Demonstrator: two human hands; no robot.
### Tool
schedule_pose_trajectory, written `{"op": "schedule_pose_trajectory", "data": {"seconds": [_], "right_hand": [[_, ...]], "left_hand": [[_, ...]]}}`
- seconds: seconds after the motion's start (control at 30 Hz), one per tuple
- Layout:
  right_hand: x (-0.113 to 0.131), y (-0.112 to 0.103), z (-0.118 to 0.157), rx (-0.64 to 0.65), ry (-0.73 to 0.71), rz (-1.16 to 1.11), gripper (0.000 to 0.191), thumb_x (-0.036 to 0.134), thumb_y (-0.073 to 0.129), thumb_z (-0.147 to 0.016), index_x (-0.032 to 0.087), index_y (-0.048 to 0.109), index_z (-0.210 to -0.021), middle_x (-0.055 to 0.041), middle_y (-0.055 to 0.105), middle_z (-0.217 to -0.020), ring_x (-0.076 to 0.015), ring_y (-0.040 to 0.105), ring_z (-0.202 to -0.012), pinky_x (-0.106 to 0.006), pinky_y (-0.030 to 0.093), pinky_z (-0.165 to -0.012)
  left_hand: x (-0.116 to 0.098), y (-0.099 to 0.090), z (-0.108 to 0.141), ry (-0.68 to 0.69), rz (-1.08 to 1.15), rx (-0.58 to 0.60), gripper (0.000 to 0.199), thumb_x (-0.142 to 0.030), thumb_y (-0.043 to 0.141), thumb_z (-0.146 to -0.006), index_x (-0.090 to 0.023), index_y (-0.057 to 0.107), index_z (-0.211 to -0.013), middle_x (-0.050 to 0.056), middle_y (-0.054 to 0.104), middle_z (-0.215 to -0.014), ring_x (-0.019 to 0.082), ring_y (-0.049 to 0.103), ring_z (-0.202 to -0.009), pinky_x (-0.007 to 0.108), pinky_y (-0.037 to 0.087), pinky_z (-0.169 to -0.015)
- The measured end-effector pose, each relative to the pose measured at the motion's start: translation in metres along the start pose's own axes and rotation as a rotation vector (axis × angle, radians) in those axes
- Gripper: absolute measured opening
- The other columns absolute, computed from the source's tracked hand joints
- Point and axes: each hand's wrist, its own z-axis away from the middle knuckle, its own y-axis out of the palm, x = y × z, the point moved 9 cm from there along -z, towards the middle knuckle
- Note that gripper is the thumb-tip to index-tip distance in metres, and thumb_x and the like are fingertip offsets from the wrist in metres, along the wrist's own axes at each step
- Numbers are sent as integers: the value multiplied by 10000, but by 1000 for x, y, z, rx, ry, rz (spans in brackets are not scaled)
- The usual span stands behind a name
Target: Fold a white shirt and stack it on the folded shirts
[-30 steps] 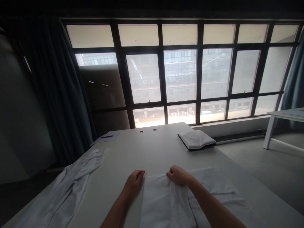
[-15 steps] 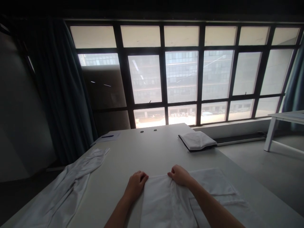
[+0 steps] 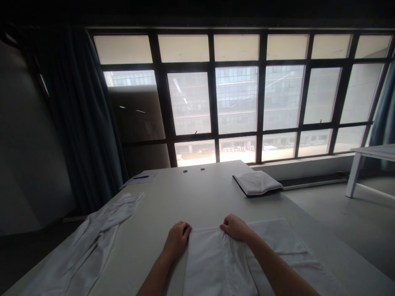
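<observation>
A folded white cloth [image 3: 214, 263] lies on the pale table [image 3: 191, 193] right in front of me, with a wider white layer [image 3: 274, 240] spreading out beneath it to the right. My left hand [image 3: 178, 239] is curled over the cloth's top left corner. My right hand [image 3: 235, 227] pinches its top edge, the fabric bunched under the fingers. Whether the two white layers are one piece is hidden. Off to the left, away from both hands, a crumpled white garment [image 3: 89, 242] trails over the table edge.
A folded white garment on a dark item [image 3: 256, 183] sits at the far right of the table. A sheet of paper with a blue pen [image 3: 138, 177] lies at the far left. Beyond the table are a large window [image 3: 236, 96], a dark curtain [image 3: 80, 115] and a white side table [image 3: 373, 151].
My view has drifted slightly, so the window and table sit a little further right. Both hands have shifted slightly right, staying on the cloth's top edge.
</observation>
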Motion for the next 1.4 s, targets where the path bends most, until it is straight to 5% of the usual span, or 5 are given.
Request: {"op": "schedule_pose_trajectory", "data": {"seconds": [0.63, 0.87, 1.4], "right_hand": [[26, 8, 5, 179, -70, -445, 191, 278, 661, -790, 150, 752, -899, -20, 725, -753, -116, 587, -642, -199, 403, -577], [20, 12, 5, 173, -17, -407, 233, 323, 613, -838, 141, 758, -851, -9, 672, -646, -110, 530, -538, -216, 385, -527], [15, 4, 5, -36, 6, -169, 166, 273, 706, -752, 169, 787, -853, -75, 774, -872, -193, 680, -810, -252, 424, -677]], "left_hand": [[-2, 5, 3, 63, 279, 177, 574, -709, 358, -927, -210, 593, -770, 4, 615, -797, 182, 562, -793, 263, 446, -705], [-2, 9, 1, 92, 138, 177, 597, -622, 297, -980, -214, 582, -650, 16, 598, -802, 165, 564, -747, 265, 417, -722], [-4, 17, -1, -6, -183, 103, 419, -491, 315, -1013, -227, 604, -864, 82, 699, -928, 240, 627, -906, 317, 398, -831]]}}
